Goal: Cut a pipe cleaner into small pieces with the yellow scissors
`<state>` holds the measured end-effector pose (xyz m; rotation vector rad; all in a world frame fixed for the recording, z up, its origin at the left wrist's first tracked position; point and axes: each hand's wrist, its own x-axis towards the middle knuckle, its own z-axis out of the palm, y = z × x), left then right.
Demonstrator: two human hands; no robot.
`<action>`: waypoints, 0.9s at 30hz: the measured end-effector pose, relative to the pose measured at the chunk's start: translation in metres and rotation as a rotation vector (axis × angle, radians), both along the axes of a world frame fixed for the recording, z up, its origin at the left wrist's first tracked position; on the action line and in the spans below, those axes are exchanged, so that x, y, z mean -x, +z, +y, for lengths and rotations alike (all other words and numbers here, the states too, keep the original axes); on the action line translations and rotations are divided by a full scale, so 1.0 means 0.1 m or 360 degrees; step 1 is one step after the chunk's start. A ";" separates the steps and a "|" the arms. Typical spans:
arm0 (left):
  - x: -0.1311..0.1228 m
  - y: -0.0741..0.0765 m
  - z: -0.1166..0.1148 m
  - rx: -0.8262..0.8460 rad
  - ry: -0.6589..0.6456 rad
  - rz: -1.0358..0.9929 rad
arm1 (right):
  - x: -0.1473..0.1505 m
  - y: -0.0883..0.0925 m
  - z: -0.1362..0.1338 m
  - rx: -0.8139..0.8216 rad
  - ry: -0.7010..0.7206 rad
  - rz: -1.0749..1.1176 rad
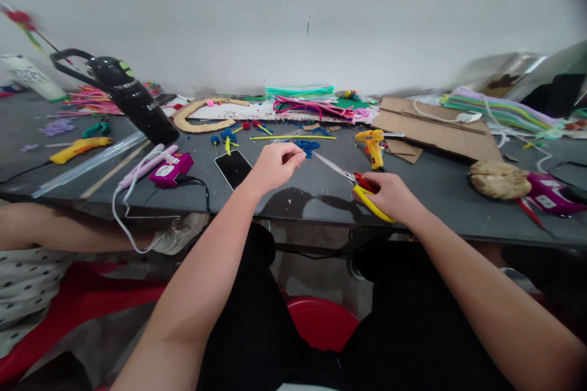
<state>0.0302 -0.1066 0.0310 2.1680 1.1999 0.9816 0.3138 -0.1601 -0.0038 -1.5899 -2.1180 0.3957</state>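
Gripping scissors [347, 175] in the right fingers [378, 182] above the tabletop [435, 208]; pinching left fingers [293, 159] together, contents unclear. Apparently already cut: blue scraps [308, 146] just beyond. Seemingly uncut: a yellow stem [316, 137].

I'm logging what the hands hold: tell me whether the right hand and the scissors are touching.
Touching. The head view shows it plainly: the right hand grips the scissors at the handle end, with the blades pointing away from it.

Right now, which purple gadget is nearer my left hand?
The purple gadget left of the phone; the other purple gadget lies far right, beside a tan, lumpy object, beyond your right hand.
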 end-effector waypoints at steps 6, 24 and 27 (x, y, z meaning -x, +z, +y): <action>-0.01 0.00 -0.01 0.0010 -0.0004 -0.0008 | 0.00 0.00 -0.01 -0.0018 0.0023 -0.0039; -0.02 0.00 -0.01 0.0033 -0.0015 -0.0030 | 0.02 0.01 -0.01 -0.0046 -0.0032 0.0021; -0.02 0.02 -0.03 0.0056 -0.0010 -0.0031 | 0.00 0.00 0.00 -0.0046 -0.0010 0.0004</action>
